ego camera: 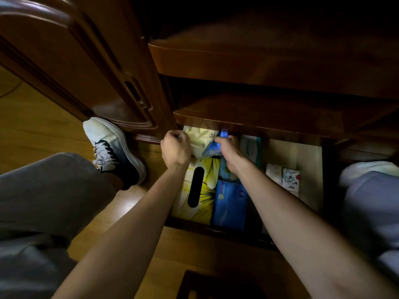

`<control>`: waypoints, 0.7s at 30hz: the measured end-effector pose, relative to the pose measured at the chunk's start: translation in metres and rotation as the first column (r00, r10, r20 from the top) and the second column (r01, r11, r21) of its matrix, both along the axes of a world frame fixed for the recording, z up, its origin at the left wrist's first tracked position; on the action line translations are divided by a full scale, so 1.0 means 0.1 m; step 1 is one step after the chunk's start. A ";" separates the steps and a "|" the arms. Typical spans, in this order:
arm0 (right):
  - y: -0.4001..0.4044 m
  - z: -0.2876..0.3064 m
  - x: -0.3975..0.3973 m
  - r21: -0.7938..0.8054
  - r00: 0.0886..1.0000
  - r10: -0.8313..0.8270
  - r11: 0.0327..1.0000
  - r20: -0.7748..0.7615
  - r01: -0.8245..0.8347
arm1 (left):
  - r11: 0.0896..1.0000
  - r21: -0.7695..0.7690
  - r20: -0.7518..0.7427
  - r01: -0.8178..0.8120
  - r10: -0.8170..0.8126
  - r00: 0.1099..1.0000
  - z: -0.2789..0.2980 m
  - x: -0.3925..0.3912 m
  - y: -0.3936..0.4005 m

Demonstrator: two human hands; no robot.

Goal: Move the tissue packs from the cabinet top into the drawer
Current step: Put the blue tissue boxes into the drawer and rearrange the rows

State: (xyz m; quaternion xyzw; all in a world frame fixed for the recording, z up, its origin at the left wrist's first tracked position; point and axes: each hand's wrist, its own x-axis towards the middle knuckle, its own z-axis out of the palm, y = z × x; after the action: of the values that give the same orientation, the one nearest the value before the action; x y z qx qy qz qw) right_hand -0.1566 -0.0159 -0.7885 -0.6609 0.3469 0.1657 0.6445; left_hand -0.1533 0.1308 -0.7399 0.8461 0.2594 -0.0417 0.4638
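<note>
Both hands — left hand (pixel 175 147) and right hand (pixel 226 147) — pinch the pale tissue pack (pixel 200 140) at the drawer (pixel 311 169) back, so tuck it flat beside the yellow box (pixel 207 169) — clear of the overhang above.

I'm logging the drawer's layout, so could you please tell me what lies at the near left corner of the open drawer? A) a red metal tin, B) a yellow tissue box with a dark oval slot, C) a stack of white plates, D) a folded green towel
B: the yellow tissue box with a dark oval slot fills the near left of the open wooden drawer, beside a blue plastic tissue pack.
</note>
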 end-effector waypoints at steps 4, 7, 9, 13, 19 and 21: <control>-0.08 0.18 -0.33 0.037 0.995 0.089 0.995 -0.042 -0.088 | 0.961 -0.243 -0.074 -0.133 0.118 0.990 0.08 -0.30 -0.05; -0.18 0.33 -0.63 0.167 0.994 0.099 0.982 -0.054 -0.089 | 0.914 -0.384 -0.121 -0.135 0.095 0.988 0.20 -0.57 -0.13; -0.27 0.42 -0.82 0.274 0.998 0.027 0.962 -0.050 -0.012 | 0.942 -0.335 -0.077 -0.036 0.011 0.997 0.29 -0.80 -0.18; -0.48 0.56 -1.15 0.259 0.979 -0.154 0.948 -0.131 0.184 | 0.954 -0.162 -0.068 0.253 -0.267 0.961 0.40 -1.30 -0.40; -1.04 0.79 -1.59 0.205 0.995 -0.100 0.974 -0.014 0.100 | 0.884 -0.116 -0.056 0.452 -0.461 0.886 0.40 -1.53 -1.09; -1.30 0.81 -1.70 0.107 0.991 -0.130 0.986 0.002 0.129 | 0.862 -0.215 -0.103 0.459 -0.488 0.867 0.31 -1.57 -1.26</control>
State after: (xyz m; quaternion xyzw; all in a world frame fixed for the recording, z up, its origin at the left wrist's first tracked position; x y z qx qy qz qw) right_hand -0.3261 -0.1455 -0.7075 -0.6022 0.3768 0.1386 0.6901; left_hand -0.3101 0.0045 -0.7088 0.8316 0.0731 -0.2435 0.4938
